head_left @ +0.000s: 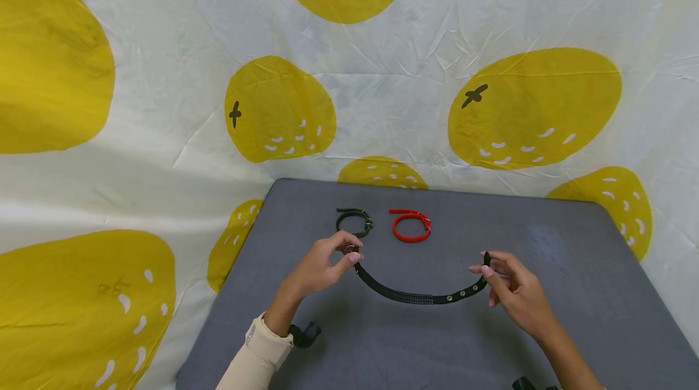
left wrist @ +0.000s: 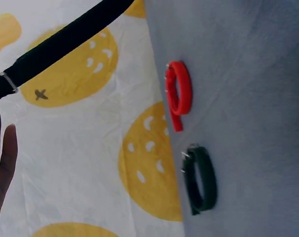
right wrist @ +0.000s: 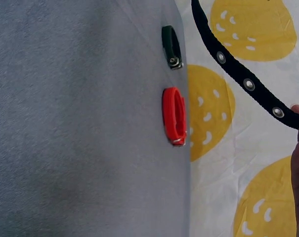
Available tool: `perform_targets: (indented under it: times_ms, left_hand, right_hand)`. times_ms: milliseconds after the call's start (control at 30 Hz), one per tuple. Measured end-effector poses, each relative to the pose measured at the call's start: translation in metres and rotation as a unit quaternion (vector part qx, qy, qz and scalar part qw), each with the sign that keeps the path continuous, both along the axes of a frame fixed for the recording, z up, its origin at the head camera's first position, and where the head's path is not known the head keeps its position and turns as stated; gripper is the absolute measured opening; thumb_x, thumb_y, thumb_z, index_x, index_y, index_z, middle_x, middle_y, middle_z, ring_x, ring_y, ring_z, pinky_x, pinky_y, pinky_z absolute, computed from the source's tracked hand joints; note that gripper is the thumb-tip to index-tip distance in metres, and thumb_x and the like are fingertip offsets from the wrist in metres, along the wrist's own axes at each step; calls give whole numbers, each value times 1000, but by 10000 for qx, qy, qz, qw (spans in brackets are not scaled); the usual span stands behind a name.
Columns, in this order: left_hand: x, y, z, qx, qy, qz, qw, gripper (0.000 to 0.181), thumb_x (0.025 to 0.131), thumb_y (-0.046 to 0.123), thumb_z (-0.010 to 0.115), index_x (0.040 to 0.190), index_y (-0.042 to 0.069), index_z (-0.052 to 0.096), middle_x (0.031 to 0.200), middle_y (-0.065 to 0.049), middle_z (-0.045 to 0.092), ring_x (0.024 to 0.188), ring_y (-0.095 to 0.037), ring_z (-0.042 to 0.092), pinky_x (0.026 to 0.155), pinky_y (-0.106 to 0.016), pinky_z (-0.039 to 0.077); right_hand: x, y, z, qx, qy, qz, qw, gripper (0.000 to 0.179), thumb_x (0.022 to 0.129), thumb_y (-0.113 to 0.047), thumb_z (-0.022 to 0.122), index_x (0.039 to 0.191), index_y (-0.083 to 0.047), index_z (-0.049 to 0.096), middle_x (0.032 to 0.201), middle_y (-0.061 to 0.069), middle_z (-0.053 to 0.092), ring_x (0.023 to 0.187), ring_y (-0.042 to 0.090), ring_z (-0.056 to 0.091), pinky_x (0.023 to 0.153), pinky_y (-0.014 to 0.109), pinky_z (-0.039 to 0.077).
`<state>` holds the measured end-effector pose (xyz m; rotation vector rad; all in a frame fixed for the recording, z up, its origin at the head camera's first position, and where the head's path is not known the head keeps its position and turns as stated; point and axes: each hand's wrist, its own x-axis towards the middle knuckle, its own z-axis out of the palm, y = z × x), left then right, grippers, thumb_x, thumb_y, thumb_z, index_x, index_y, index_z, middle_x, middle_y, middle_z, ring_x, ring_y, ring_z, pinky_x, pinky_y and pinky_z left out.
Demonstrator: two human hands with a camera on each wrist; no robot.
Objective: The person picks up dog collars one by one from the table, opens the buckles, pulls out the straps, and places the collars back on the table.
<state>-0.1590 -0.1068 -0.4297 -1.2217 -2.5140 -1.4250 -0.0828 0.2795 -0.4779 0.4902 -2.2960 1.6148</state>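
A black collar (head_left: 406, 296) with metal eyelets hangs in a shallow curve between my two hands, above the table. My left hand (head_left: 322, 262) pinches its buckle end between thumb and fingers. At the other end, my right hand (head_left: 516, 293) pinches the tip past the eyelets. In the right wrist view several eyelets show along the black collar (right wrist: 249, 84). The left wrist view shows a metal loop near the held end of the black collar (left wrist: 65, 44). Behind my left hand lies a dark green collar (head_left: 355, 214), buckled into a ring. A red collar (head_left: 412, 238), also ring-shaped, lies to its right.
A grey table (head_left: 491, 220) extends under both hands, its back edge near a white cloth (head_left: 382, 105) printed with yellow fruit. The cloth also hangs along the left and right sides. A black strap (head_left: 306, 335) is on my left wrist.
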Motion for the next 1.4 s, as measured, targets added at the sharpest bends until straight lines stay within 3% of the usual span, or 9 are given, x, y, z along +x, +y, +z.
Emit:
perform_targets:
  times_ms: [133, 333, 500, 667, 933, 1133, 1267, 1400]
  left_hand:
    - [3, -8, -10, -141, -422, 77, 9990, 14, 102, 15, 59, 116, 12, 59, 107, -2, 71, 97, -14, 67, 87, -32, 55]
    - [9, -30, -34, -638, -1185, 157, 9908, 15, 104, 23, 56, 117, 16, 58, 113, -2, 70, 105, -14, 66, 92, -34, 53]
    - [13, -45, -56, -853, -1981, 19, 9765, 13, 105, 26, 55, 116, 20, 58, 117, -8, 70, 107, -11, 66, 96, -32, 52]
    - [16, -56, -77, -851, -2368, -73, 9678, 13, 105, 23, 55, 116, 17, 59, 120, -7, 68, 111, -12, 65, 95, -28, 52]
    - [21, -72, -98, -994, -2475, 189, 9636, 13, 104, 25, 56, 115, 21, 60, 122, 2, 68, 113, -14, 64, 94, -30, 52]
    - [24, -78, -106, -994, -1974, 514, 9739, 20, 100, 25, 63, 114, 11, 65, 120, -4, 66, 116, -19, 61, 100, -35, 50]
    - [25, -79, -109, -1002, -1762, 787, 9761, 22, 97, 24, 67, 110, 7, 68, 108, 0, 57, 107, -15, 57, 96, -32, 48]
    - [25, -81, -112, -1140, -1601, 951, 9759, 14, 95, 22, 70, 105, 12, 70, 95, 4, 55, 89, -7, 54, 81, -25, 49]
  right_hand:
    - [3, 6, -6, -29, -60, 4, 10000, 30, 96, 15, 53, 124, 4, 53, 110, -20, 72, 45, 8, 55, 45, 24, 46]
    - [16, 14, -19, 369, -727, -505, 9954, 19, 96, 3, 63, 114, -2, 62, 106, -22, 68, 49, 10, 57, 45, 26, 44]
    - [29, 22, -28, 879, -1352, -887, 9829, 14, 94, -10, 71, 107, -11, 67, 83, -11, 64, 47, 15, 54, 39, 26, 38]
    - [44, 28, -40, 1215, -1719, -845, 9739, 16, 91, -15, 75, 105, -13, 69, 56, -5, 57, 42, 11, 47, 39, 25, 34]
    - [60, 31, -54, 999, -1689, -788, 9774, 17, 86, -7, 78, 99, -13, 69, 50, -7, 49, 40, -1, 38, 39, 24, 35]
    - [63, 33, -58, 1279, -1514, -832, 9766, 19, 83, -7, 81, 95, -15, 69, 49, -10, 47, 39, -2, 38, 40, 23, 35]
    - [63, 37, -63, 1651, -1233, -752, 9756, 23, 79, -7, 84, 92, -19, 70, 54, -15, 49, 41, -4, 34, 40, 21, 36]
    - [63, 39, -70, 2170, -823, -733, 9699, 29, 73, -8, 87, 88, -25, 69, 67, -20, 54, 47, -5, 35, 43, 20, 36]
